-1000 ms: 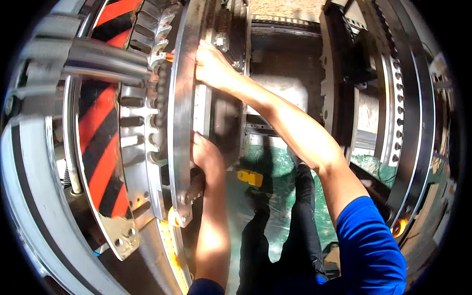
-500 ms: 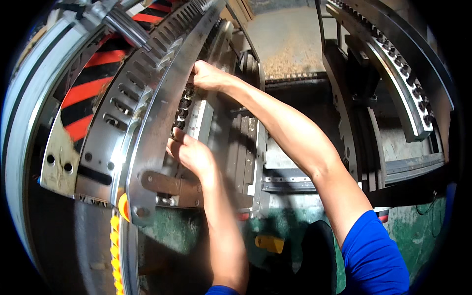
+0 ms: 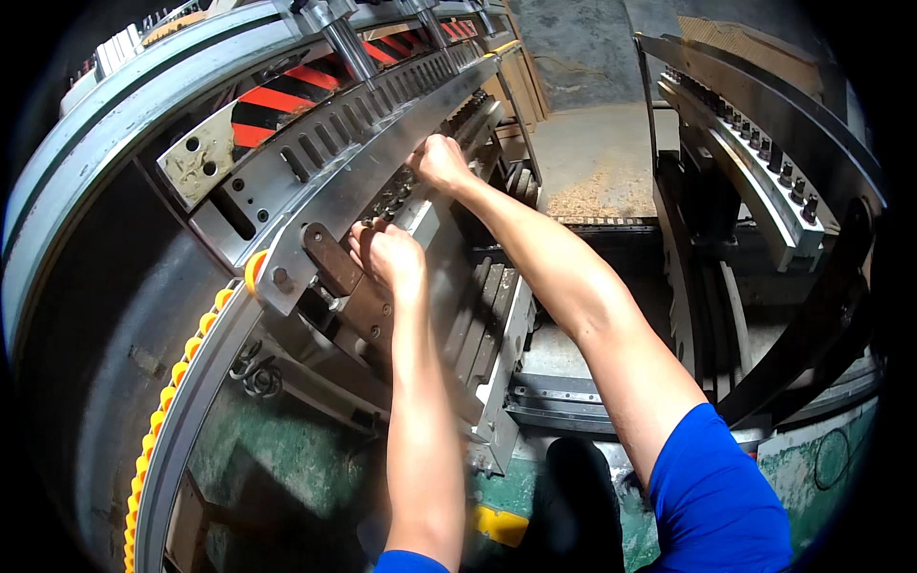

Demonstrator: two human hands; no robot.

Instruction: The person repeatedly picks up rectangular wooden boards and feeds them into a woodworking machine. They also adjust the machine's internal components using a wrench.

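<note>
My left hand (image 3: 390,256) is closed, its fingers curled at the near end of a row of dark drill spindles (image 3: 394,201). Further along that row, my right hand (image 3: 442,164) is also closed, with its fingertips tucked in behind the edge of a long metal plate (image 3: 358,158). Whatever either hand grips is too hidden or small to name. Several spindles show between the two hands, set on a pale metal beam (image 3: 420,220). Beside my left hand sits a brown metal bracket (image 3: 339,267) bolted to the plate.
A red-and-black striped guard (image 3: 277,100) runs behind the plate. Yellow rollers (image 3: 167,396) line a curved rail at left. At right stands a second spindle row (image 3: 788,181) with upright bits. A yellow piece (image 3: 501,525) lies on the green floor, and sawdust (image 3: 602,191) lies beyond.
The view has tilted and turned, so more of the far floor and roller rail shows. Both hands stay at the spindle row. My left hand's fingers are curled in closer against the spindles.
</note>
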